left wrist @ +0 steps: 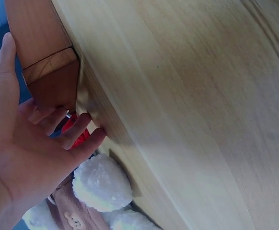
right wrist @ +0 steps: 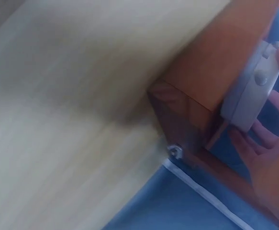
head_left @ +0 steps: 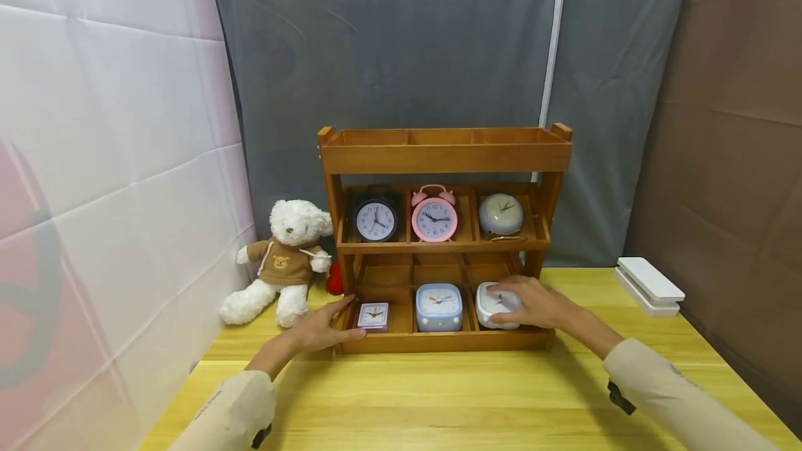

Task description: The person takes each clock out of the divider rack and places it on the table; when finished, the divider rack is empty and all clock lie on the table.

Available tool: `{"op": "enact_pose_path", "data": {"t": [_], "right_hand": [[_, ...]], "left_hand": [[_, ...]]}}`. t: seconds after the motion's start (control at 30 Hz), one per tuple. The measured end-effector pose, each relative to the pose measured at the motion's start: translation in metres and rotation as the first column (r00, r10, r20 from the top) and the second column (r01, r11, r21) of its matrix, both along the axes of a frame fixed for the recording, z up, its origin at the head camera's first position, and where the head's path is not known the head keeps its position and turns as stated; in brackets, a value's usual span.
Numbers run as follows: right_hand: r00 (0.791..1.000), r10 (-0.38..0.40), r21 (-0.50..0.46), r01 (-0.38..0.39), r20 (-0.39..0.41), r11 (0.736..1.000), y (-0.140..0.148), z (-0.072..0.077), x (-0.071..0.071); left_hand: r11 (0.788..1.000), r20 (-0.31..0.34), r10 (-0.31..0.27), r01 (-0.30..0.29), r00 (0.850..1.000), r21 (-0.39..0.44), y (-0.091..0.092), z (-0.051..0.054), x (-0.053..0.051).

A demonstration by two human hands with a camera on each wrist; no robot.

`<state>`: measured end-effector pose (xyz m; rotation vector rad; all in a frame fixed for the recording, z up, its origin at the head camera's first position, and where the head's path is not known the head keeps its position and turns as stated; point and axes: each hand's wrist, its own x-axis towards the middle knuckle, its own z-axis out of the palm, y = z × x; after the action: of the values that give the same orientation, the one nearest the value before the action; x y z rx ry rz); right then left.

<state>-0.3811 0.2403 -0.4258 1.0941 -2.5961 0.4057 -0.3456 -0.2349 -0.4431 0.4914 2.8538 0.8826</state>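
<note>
My right hand (head_left: pixel 532 301) grips a white alarm clock (head_left: pixel 491 306) by its edges in the lower right compartment of a wooden shelf (head_left: pixel 446 159). In the right wrist view, fingers bend round the clock's (right wrist: pixel 251 91) side. My left hand (head_left: pixel 316 328) rests at the shelf's lower left corner, thumb across the front and the other fingers spread along the side; it holds nothing. Nearest to it is a small lilac square clock (head_left: pixel 373 315) in the lower left compartment. A blue alarm clock (head_left: pixel 438 307) stands in the lower middle one.
On the middle tier stand a black clock (head_left: pixel 376 220), a pink twin-bell clock (head_left: pixel 434 218) and a round grey clock (head_left: pixel 501 214). A white teddy bear (head_left: pixel 282 263) sits left, beside a red object (head_left: pixel 335 278). A white stand-like object (head_left: pixel 650 285) lies right on the table (head_left: pixel 438 395).
</note>
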Motion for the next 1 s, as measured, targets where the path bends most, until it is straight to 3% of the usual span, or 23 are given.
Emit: {"op": "enact_pose_path", "data": {"t": [0.23,0.57,0.73,1.0], "right_hand": [[0.999,-0.034,0.001,0.034,0.006,0.999,0.011,0.023,0.013],[0.997,-0.063,-0.025,0.061,-0.053,0.998,0.059,0.042,0.029],[0.994,-0.068,-0.021,0.067,-0.089,0.998,0.081,0.043,0.029],[0.986,-0.133,0.006,0.134,-0.099,0.991,0.114,0.03,0.02]], "left_hand": [[1.0,0.001,0.008,-0.008,1.0,-0.017,0.0,0.0,-0.001],[1.0,0.005,0.009,-0.009,1.0,-0.011,0.003,0.002,0.001],[1.0,0.004,0.008,-0.007,1.0,-0.012,0.0,0.005,0.001],[1.0,0.012,0.014,-0.014,1.0,-0.024,0.0,0.004,0.001]]}}
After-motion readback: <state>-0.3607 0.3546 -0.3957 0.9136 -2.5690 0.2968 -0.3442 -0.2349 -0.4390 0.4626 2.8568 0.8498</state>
